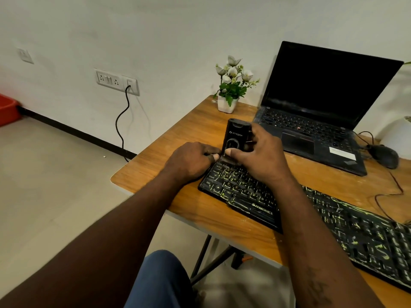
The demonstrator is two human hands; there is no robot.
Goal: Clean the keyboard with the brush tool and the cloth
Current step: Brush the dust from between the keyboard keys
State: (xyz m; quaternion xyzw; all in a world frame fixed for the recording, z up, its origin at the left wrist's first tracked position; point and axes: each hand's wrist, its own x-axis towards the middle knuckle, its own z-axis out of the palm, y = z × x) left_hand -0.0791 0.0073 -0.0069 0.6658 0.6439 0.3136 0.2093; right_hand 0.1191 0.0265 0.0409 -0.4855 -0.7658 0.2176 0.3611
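Presently, both of your hands are on the brush tool (235,135), which stands upright with its foot on the far left corner of the keyboard (355,230). Your right hand (260,160) grips the body of the tool from the right side, with its fingers (255,132) curled round the far edge and the thumb across the lower front. Your left hand (189,161) lies at the foot of the tool, on its left. Its fingers are curled, and thumb and forefinger appear to pinch the lower left edge.

The relation that governs the coming move is as follows. The keyboard's long axis runs on a slant across the table (155,167), from the far left corner under the tool to the near right, passing beneath your right forearm. Nearly all of the keys therefore lie to the right of your fingers and towards you. In my judgement the brushing must travel along that slant, and the right hand is the better placed to carry it.

No cloth is in view. The laptop (322,107) and mouse (383,155) sit beyond the keyboard, apart from it.
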